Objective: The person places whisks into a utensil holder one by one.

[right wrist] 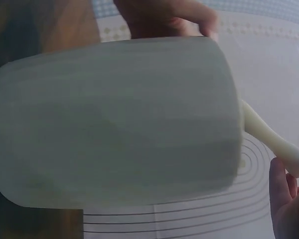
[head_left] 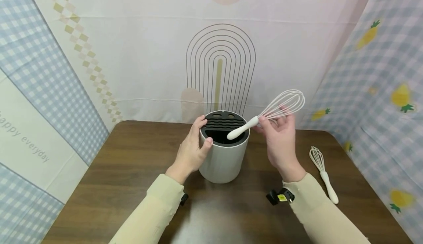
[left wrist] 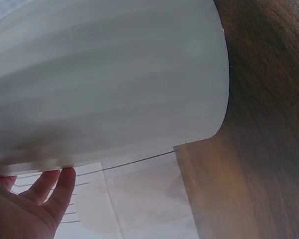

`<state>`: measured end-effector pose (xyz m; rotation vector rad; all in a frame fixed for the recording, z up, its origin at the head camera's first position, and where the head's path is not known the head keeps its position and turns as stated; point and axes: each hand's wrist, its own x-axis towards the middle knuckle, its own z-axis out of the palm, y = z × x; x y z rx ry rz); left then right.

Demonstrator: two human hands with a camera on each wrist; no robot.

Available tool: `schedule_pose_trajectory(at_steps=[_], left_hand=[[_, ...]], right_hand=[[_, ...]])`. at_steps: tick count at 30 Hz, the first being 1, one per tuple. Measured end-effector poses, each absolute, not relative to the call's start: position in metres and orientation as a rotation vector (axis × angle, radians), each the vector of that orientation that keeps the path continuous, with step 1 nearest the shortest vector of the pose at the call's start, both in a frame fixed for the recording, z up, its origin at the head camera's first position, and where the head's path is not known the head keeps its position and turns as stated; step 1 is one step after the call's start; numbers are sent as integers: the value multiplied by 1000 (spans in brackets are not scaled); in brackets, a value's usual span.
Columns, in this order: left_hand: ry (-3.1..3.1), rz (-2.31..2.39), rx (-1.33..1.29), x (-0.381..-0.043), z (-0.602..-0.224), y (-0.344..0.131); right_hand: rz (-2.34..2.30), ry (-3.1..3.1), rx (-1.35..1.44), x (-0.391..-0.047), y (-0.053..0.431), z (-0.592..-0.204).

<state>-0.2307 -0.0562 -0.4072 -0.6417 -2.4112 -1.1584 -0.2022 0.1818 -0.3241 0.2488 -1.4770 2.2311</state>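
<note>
A white whisk (head_left: pixel 243 128) is pinched in my right hand (head_left: pixel 281 139) near where its wires meet the handle. Its handle slants down to the left, the tip at the front opening of a white utensil holder (head_left: pixel 223 165) with a black slotted top (head_left: pixel 222 121). My left hand (head_left: pixel 191 148) holds the holder's left side, thumb at the front rim and fingers at the back. In the left wrist view, fingers (left wrist: pixel 62 194) touch the holder's wall (left wrist: pixel 119 89). In the right wrist view, the whisk handle (right wrist: pixel 269 134) shows beyond the holder's rim.
A second, smaller white whisk (head_left: pixel 325 178) lies on the brown wooden table (head_left: pixel 132 163) at the right, beside my right forearm. Patterned cloth (head_left: pixel 148 53) hangs behind the table's far edge, and checked cloth (head_left: pixel 380 108) hangs at the right.
</note>
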Motion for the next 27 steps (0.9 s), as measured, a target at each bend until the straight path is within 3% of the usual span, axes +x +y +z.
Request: schedule_pose_trajectory(at_steps=[27], left_hand=[[-2397,-1190,-634,-227,-407,-56]], right_hand=[[1848,-2024,532,-201,159,-329]])
